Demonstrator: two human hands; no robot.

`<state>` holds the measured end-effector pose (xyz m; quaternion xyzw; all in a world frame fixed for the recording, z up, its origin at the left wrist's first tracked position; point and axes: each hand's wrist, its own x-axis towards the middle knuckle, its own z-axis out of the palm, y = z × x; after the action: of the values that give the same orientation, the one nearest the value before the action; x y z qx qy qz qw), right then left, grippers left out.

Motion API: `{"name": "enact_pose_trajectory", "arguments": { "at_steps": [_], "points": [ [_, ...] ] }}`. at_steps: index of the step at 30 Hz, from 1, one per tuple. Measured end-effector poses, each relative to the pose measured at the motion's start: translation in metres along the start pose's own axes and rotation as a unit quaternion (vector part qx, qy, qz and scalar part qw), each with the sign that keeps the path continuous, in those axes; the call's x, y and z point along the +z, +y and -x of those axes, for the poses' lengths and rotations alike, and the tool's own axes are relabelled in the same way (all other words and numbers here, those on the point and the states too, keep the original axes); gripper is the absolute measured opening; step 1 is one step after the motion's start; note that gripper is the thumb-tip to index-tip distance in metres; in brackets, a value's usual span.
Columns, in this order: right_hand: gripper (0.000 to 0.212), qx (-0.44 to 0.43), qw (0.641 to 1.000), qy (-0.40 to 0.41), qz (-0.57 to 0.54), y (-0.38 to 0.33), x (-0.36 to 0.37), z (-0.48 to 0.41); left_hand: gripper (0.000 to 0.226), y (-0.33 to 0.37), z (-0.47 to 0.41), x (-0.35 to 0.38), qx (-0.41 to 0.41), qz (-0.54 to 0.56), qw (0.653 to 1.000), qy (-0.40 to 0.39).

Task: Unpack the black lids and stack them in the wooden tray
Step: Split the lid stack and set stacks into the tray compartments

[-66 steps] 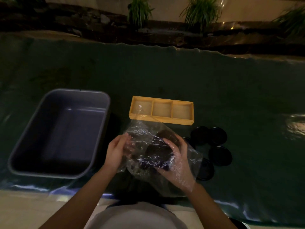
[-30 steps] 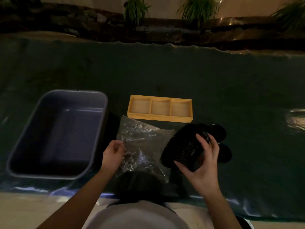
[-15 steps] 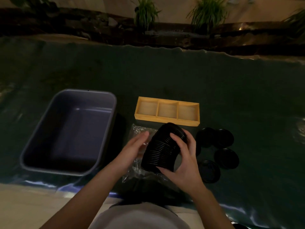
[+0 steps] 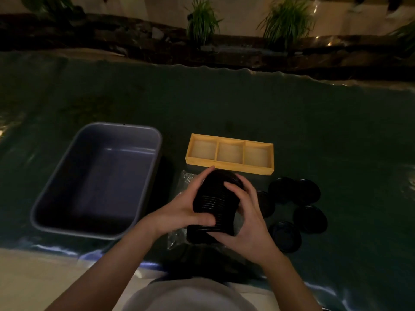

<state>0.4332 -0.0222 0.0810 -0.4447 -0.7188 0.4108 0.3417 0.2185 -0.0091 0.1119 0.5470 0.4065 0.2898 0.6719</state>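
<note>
A thick stack of black lids (image 4: pixel 214 202) lies on its side between both of my hands, just in front of the wooden tray (image 4: pixel 229 167). My left hand (image 4: pixel 187 209) grips the stack from the left, thumb across its near end. My right hand (image 4: pixel 248 223) wraps it from the right, fingers over the top. The tray has three compartments with nothing in them. The clear plastic bag (image 4: pixel 183 182) lies flat on the table beneath the stack. Several loose black lids (image 4: pixel 310 218) lie on the table to the right of my hands.
A grey plastic tub (image 4: pixel 45 194) with nothing in it stands to the left of the tray. The table is covered with a dark green sheet (image 4: pixel 224 104). Rocks and plants (image 4: pixel 202 21) run along the far edge.
My right hand pulled the lid stack out of the plastic bag and brought it over the flattened bag. My left hand let go of the bag and now grips the stack too.
</note>
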Motion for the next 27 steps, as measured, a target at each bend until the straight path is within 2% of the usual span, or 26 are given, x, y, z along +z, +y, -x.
{"name": "enact_pose_trajectory", "arguments": {
  "at_steps": [3,6,9,13,17,23,24,27],
  "points": [
    [0.117,0.021,0.999,-0.017,-0.040,0.001,-0.006,0.000,0.125,0.002,0.003,-0.004,-0.001,-0.047,0.999,-0.023],
    [0.113,0.020,1.000,0.003,-0.022,0.002,-0.006,0.002,0.128,0.004,0.003,-0.003,0.002,-0.106,0.994,0.015],
    [0.099,0.029,0.998,0.050,-0.002,0.001,-0.005,0.003,0.126,0.003,0.001,-0.002,0.016,-0.116,0.991,0.057],
    [0.069,0.043,0.992,0.117,0.010,-0.004,-0.002,0.005,0.121,0.006,0.000,0.000,0.025,-0.088,0.985,0.146],
    [0.056,0.083,0.979,0.175,-0.060,-0.003,0.005,0.006,0.120,0.003,-0.004,0.004,0.040,-0.083,0.967,0.237],
    [0.027,0.100,0.951,0.233,-0.176,-0.012,0.013,0.006,0.094,-0.008,-0.008,0.021,0.050,-0.061,0.946,0.313],
    [0.031,0.114,0.947,0.227,-0.196,-0.016,0.014,0.007,0.094,-0.010,-0.008,0.023,0.047,-0.055,0.941,0.331],
    [0.072,0.152,0.946,0.157,-0.239,-0.020,0.019,0.009,0.109,-0.014,-0.006,0.027,0.040,-0.053,0.928,0.366]
  ]
}}
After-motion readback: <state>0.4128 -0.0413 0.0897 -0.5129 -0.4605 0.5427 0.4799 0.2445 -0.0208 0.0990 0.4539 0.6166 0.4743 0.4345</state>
